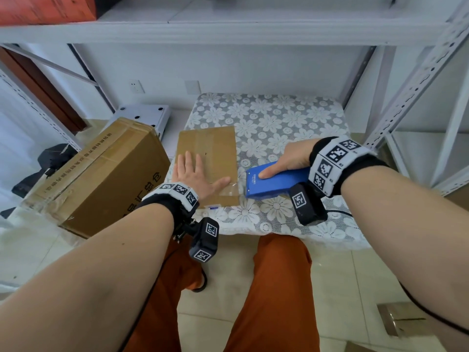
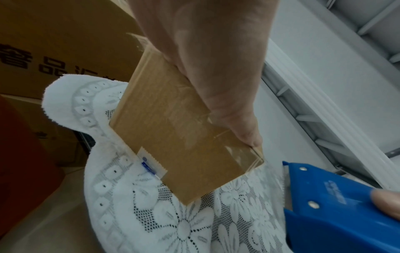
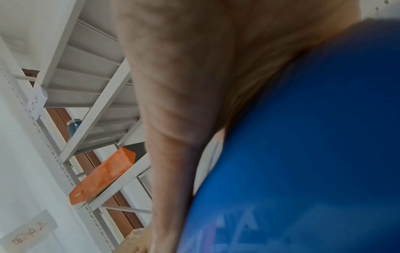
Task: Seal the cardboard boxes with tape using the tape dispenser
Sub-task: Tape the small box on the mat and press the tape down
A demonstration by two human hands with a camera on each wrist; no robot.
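Head view, biggest thing first: a large cardboard box (image 1: pixel 101 179) w/ printed characters sits tilted at the person's left, just beside the stool-like table; tape runs along its top seam, so I'd judge that one sealed already, though I can't see every edge. Next, the small flat box (image 1: pixel 206 158) lies on the lace cloth (image 1: pixel 279 118), near its left edge. A clear strip runs lengthwise over its top, and a second glossy strip crosses the near end & reaches the right edge, where a loose bit of tape (image 1: pixel 232 189) shows. So the small box looks nearly done; what's left, I'd guess, is pressing that crosswise strip down & folding its end over the side. The left hand (image 1: pixel 195 174) lies flat on the box, fingers straight, thumb stretched onto the crosswise tape, pressing not gripping. The right hand (image 1: pixel 286 161) is wrapped round the blue tape dispenser (image 1: pixel 274 182), thumb along its top face; the dispenser's front edge sits just beside the box's right edge, apart from it as far as I can tell. Whether tape links the two, can't tell. Room: white metal shelving (image 1: pixel 418 80) over & at right, an orange box (image 1: pixel 48 8) on the top shelf, pale tile floor, white wall w/ a socket (image 1: pixel 136 86).
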